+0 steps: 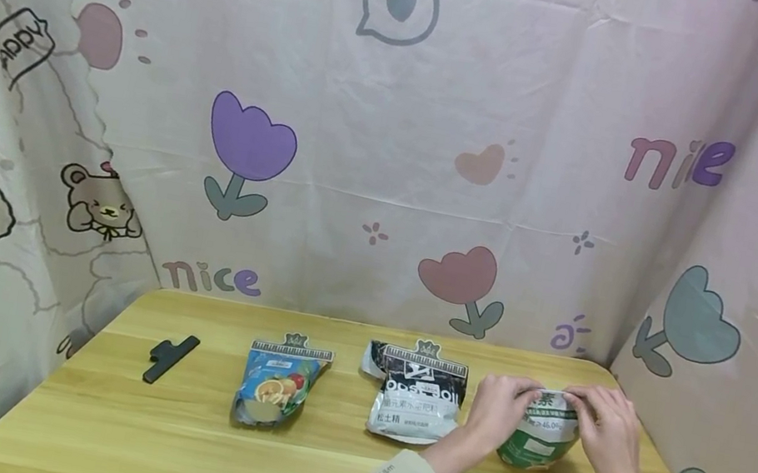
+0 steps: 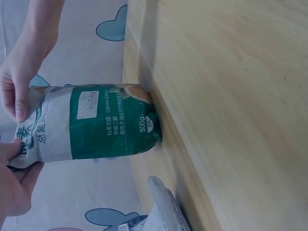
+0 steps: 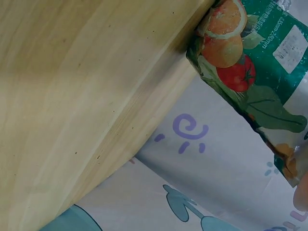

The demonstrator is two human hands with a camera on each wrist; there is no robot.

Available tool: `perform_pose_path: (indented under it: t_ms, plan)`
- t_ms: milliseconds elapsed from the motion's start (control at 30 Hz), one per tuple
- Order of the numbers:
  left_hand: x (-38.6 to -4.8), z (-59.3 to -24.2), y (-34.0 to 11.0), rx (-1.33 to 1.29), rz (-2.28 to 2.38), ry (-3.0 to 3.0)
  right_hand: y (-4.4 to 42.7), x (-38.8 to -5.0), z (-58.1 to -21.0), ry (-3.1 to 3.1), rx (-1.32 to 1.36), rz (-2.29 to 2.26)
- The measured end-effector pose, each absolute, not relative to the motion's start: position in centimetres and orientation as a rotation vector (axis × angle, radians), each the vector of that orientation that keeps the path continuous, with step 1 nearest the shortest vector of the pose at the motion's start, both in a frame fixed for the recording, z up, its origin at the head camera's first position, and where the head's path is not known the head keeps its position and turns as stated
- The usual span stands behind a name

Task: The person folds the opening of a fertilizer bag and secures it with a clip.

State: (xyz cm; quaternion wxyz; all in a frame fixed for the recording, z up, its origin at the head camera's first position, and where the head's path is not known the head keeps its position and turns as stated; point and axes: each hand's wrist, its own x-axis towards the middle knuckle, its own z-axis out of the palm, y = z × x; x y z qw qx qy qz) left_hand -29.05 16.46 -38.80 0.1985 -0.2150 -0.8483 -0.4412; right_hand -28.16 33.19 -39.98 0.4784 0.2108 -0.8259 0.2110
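A green and white fertilizer bag (image 1: pixel 538 444) stands upright on the right part of the table, its printed front towards me. My left hand (image 1: pixel 499 410) pinches the bag's top edge at the left corner. At the right corner my right hand (image 1: pixel 606 433) pinches the same edge between thumb and fingers. In the left wrist view the green bag (image 2: pixel 113 122) appears sideways, with thumbs on its white upper part. The right wrist view shows the bag's fruit-printed side (image 3: pixel 236 57) and only a fingertip of the right hand (image 3: pixel 301 195).
Left of the hands lies a black and white bag (image 1: pixel 415 408) with a clip (image 1: pixel 426 356) across its top. Farther left is a blue fruit-printed bag (image 1: pixel 275 392), also clipped (image 1: pixel 293 347). A loose black clip (image 1: pixel 171 359) lies at the table's left. Patterned cloth surrounds the wooden table (image 1: pixel 195 458).
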Motion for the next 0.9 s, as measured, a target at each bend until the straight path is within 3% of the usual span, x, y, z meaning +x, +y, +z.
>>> perform_pose_path:
  t_ms: [433,900]
  plan:
    - [-29.7,-38.6,16.5,-0.68,-1.211,-2.549,34.2,-28.1,-38.0,-2.303,0.771,0.35]
    - [-29.9,-39.4,16.5,-0.722,-1.239,-2.469,33.6,-28.5,-38.6,-2.259,0.73,0.421]
